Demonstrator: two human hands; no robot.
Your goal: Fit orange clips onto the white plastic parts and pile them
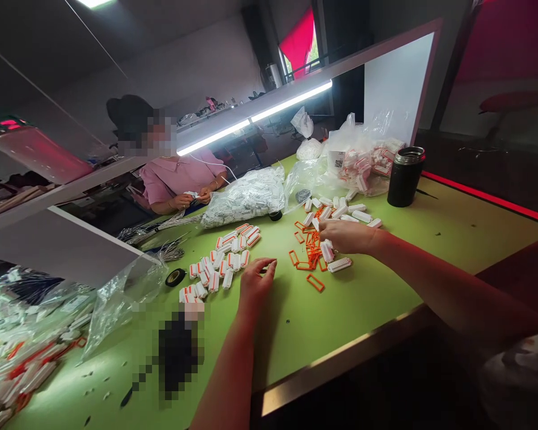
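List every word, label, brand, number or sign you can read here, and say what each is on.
No words or numbers are readable.
White label on the clear bag at the back: a square code, with print above it too small to read.
Bag of white pieces: small dark marks, unreadable.

Green bench (349,310) and surroundings.
Black bottle (404,179) upright, right side of bench; black tape roll (176,277) lying at left, near a wire bundle (173,248). Lit tube lamp (291,101) above. Co-worker (173,178) in pink shirt on the far side. Round-topped stool (513,101) back right, pink curtain (298,46) at the window (314,51).
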